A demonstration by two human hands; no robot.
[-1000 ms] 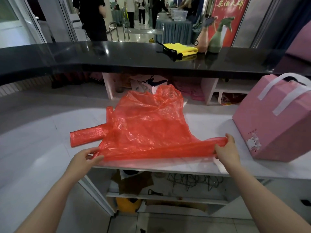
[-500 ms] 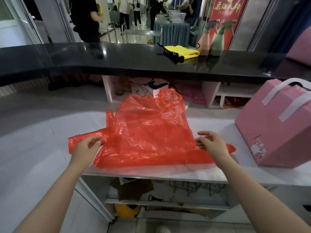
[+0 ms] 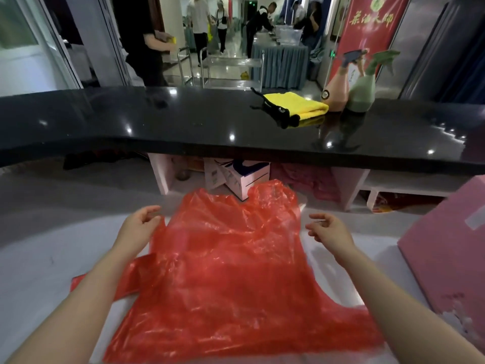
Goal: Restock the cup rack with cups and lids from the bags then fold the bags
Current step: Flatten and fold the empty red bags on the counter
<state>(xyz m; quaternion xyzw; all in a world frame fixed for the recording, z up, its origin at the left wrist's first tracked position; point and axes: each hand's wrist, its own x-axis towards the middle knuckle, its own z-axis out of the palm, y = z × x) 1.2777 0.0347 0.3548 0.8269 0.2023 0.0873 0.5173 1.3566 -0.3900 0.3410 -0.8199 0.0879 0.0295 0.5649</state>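
Red plastic bag (image 3: 228,264) lies spread mostly flat on the white counter (image 3: 52,258), wrinkled, its far edge puffed up a bit toward the black countertop (image 3: 183,119). One handle strip sticks out to the left, passing under the person's left forearm; the near right corner stretches toward the right forearm.

Left hand (image 3: 139,224) hovers at the bag's upper left edge, fingers loosely curled, holding nothing; cannot tell if the fingertips brush the plastic. Right hand (image 3: 330,229) is just beside the bag's upper right edge, fingers relaxed and slightly spread, empty, apart from the bag. Both arms reach forward along either side of the bag.

Pink gift bag (image 3: 451,258) stands on the counter at right, near the red bag but not touching it. On the black countertop: a folded yellow cloth (image 3: 296,107) with something black lying against it, a pink spray bottle (image 3: 338,93) and a green spray bottle (image 3: 363,88) side by side. A white box (image 3: 241,179) sits in the shelf under the black countertop, just behind the bag's far edge. Red banner (image 3: 367,30) with gold characters behind the bottles. Several people stand in the hallway beyond, blurred.
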